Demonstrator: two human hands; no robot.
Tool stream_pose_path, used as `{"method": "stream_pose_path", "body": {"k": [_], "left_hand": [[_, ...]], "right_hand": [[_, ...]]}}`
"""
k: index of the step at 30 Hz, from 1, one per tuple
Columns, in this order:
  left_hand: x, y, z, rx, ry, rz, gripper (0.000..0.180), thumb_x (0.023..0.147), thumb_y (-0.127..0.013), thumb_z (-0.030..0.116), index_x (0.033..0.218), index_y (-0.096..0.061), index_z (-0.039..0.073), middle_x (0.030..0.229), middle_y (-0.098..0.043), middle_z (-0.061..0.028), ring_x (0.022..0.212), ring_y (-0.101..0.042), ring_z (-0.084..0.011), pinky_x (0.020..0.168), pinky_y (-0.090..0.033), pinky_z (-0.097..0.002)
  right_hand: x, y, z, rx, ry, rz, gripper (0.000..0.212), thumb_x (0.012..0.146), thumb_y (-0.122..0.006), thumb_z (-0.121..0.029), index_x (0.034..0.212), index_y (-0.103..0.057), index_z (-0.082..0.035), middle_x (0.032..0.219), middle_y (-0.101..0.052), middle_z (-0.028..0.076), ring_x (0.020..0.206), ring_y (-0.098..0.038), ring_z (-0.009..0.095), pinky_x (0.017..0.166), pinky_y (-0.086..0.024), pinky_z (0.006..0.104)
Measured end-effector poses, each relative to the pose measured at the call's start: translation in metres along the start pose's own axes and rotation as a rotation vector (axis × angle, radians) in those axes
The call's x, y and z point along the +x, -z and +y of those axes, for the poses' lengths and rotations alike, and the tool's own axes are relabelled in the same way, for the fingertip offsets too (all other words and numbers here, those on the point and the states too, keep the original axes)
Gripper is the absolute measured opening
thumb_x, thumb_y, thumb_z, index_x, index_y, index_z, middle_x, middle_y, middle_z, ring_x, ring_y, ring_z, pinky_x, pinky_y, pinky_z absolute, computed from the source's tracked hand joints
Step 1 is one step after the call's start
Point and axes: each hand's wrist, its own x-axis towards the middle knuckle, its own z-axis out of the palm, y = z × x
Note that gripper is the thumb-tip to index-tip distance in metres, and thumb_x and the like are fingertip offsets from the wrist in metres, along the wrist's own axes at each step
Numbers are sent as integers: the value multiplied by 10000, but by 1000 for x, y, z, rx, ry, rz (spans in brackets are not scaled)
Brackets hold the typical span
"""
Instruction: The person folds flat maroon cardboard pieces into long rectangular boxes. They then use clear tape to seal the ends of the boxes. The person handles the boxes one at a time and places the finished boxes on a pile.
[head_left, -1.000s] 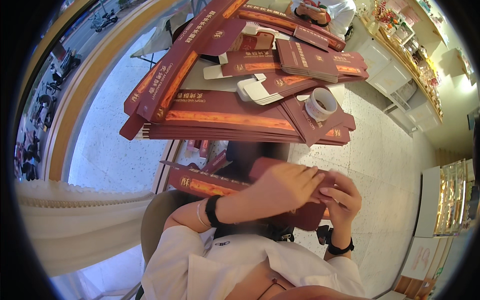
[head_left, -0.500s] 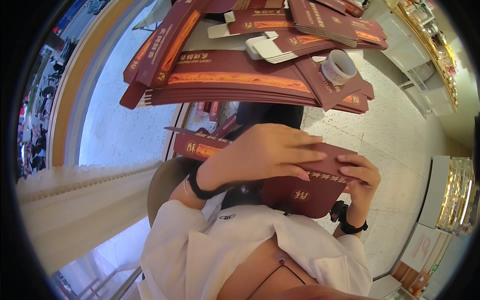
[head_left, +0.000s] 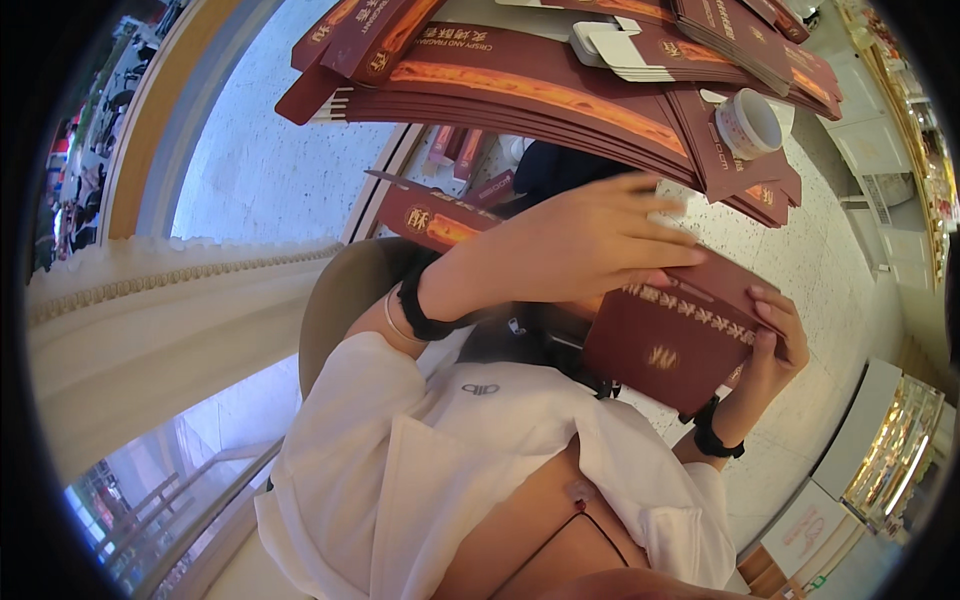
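A long dark red cardboard box (head_left: 665,345) with gold print is held up before my chest. One end points right; the other shows beyond my left wrist, with a flap sticking out and an orange picture band. My right hand (head_left: 780,325) grips its right end, fingers over the upper edge and thumb on the near face. Stretched across the box's upper edge is my left hand (head_left: 590,245), fingers apart and slightly blurred, the lower ones touching the cardboard. Its middle is hidden behind my left hand and forearm.
Flat dark red cartons (head_left: 540,85) lie stacked across the table ahead. A white roll of tape (head_left: 748,125) rests on them at the right. Smaller red boxes (head_left: 455,150) sit lower, beyond my left forearm. A cream curtain (head_left: 180,310) hangs at left.
The view has shifted, so the stack sits higher in it. My left fingers have lifted partly off the box's top and spread. My right hand keeps hold of its end.
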Motion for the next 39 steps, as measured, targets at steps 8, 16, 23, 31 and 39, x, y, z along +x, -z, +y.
{"method": "stream_pose_path", "body": {"k": [8,16,23,31,39], "left_hand": [[23,14,8,-317,393,-162,540,833,-645,413,1245,-528,84,1064,-636,-173,978,-627,-324,829,-489,-380],[14,40,4,-276,537,-82,529,873,-626,359,1307,-495,87,1068,-643,-189,980,-632,-330,839,-480,-370],[22,33,8,120,390,-20,621,813,-660,420,1349,-483,162,1250,-565,-126,1111,-567,-294,921,-442,-394],[22,-11,28,469,228,-43,1045,575,-791,503,1439,-348,115,1463,-353,-121,1308,-356,-342,1080,-279,-476],[16,-20,15,233,207,-108,704,783,-690,283,1397,-418,72,1423,-429,-136,1287,-418,-346,1059,-339,-449]], "right_hand": [[22,-17,-12,166,59,-58,611,874,-650,-400,1290,-473,11,1347,-471,184,1161,-537,306,921,-457,379],[28,-14,-28,6,101,-267,457,838,-677,-345,1175,-596,-47,1215,-589,132,1153,-518,260,1010,-378,396],[23,-18,-28,146,-389,-434,228,869,-656,-126,1028,-652,37,1010,-665,103,842,-629,129,755,-520,272],[17,-43,-7,425,-385,-238,211,890,-642,-127,1034,-659,25,1134,-626,101,994,-576,138,836,-473,264],[17,-51,-1,281,-117,-172,174,839,-688,-104,977,-665,-2,994,-595,55,932,-552,132,834,-438,276]]}}
